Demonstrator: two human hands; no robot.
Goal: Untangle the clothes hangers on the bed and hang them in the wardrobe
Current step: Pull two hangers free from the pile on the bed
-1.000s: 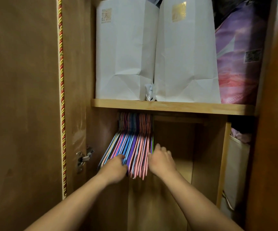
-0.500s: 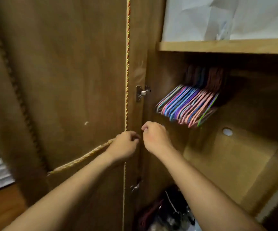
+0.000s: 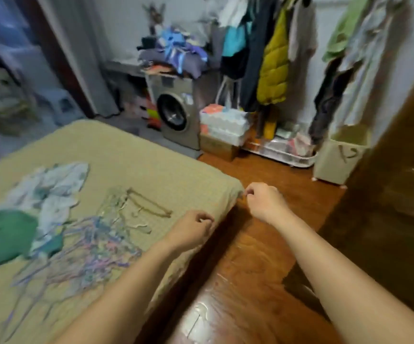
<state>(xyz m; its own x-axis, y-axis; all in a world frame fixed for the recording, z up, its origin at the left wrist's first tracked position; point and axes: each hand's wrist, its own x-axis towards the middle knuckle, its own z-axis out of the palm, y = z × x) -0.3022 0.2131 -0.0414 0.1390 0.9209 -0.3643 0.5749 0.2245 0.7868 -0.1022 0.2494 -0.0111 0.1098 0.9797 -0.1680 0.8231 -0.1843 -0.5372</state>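
Observation:
A tangled heap of thin coloured hangers (image 3: 87, 254), pink, blue and purple, lies on the tan bed (image 3: 131, 155). A few pale and brown hangers (image 3: 146, 206) lie just beyond the heap. My left hand (image 3: 192, 228) hovers over the bed's right edge, fingers loosely curled and empty. My right hand (image 3: 263, 201) hangs over the wooden floor by the bed's corner, also curled and holding nothing. The brown wardrobe door (image 3: 394, 199) stands at the right edge. The picture is blurred by motion.
Crumpled white and green clothes (image 3: 34, 202) lie on the bed left of the hangers. Beyond the bed stand a washing machine (image 3: 178, 112), stacked boxes (image 3: 222, 131), a beige basket (image 3: 339, 157) and a rack of hanging garments (image 3: 272, 63). Bare wooden floor (image 3: 255, 256) runs between bed and wardrobe.
The view has swung from the wardrobe's interior and its hung hangers round to the bed. Both hands have left the wardrobe and are now over the bed's edge, empty.

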